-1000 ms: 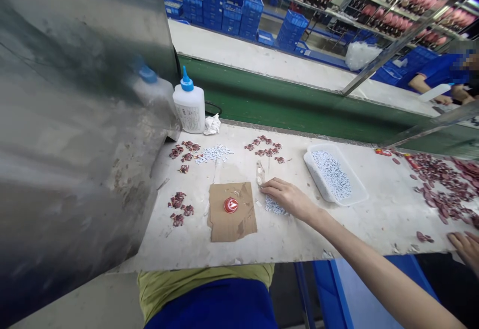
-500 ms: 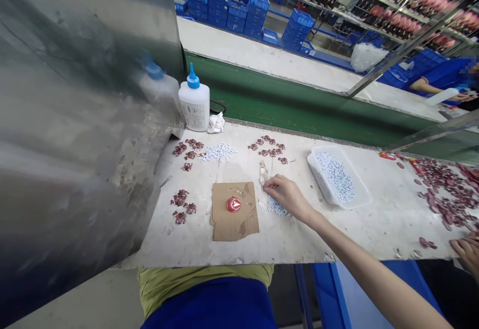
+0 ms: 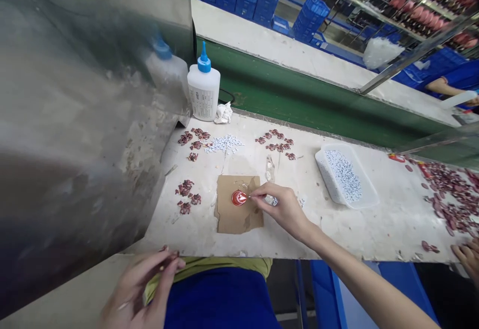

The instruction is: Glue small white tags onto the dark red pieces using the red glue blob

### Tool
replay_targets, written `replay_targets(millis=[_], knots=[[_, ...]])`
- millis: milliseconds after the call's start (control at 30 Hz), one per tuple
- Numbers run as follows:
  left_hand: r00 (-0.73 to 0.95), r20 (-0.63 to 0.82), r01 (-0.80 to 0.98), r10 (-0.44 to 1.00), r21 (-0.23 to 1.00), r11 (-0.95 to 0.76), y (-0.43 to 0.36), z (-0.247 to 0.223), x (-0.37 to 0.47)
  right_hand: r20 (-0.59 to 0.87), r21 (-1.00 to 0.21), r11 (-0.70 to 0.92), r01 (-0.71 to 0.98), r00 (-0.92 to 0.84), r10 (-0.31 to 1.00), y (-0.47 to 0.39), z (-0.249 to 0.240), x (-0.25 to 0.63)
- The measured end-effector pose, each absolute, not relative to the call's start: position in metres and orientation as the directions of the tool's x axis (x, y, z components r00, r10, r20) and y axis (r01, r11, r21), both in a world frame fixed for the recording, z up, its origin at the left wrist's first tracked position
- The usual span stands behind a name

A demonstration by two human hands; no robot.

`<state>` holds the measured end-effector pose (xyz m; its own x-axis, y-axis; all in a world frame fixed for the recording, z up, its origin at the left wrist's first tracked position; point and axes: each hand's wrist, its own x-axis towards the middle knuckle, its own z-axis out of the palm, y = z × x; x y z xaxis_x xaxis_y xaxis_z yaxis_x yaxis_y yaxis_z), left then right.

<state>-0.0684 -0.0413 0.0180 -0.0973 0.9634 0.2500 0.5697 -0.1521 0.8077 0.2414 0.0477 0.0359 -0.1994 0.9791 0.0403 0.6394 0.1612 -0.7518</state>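
The right hand pinches a tiny pale piece between thumb and forefinger, its tip directed leftward at the right edge of a red round dish; contact is too small to make out. The dish lies on the cardboard on the counter, round, with no long axis. The left hand, at the counter's near edge, has its fingertips nearly together on a dark piece, mostly hidden, so its direction cannot be told.

Glossy red disc, matt brown cardboard, smudged reflective metal panel, smooth translucent plastic tub
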Motion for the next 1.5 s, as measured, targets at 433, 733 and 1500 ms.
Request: replay_targets(millis=[433, 733, 1500], knots=[[0.212, 0.459, 0.626, 0.863, 0.615, -0.480, -0.003, 0.018, -0.049, 0.120, -0.711, 0.257, 0.655, -0.247, 0.962, 0.047, 0.029, 0.237], [0.274, 0.434, 0.494, 0.859, 0.703, -0.512, 0.013, 0.033, -0.018, 0.153, -0.866, 0.198, 0.459, -0.133, 0.979, 0.035, 0.049, 0.225], [0.182, 0.414, 0.432, 0.892, 0.781, -0.451, 0.002, 0.050, -0.002, 0.114, -0.889, 0.246, 0.385, -0.336, 0.935, 0.005, 0.087, 0.198]])
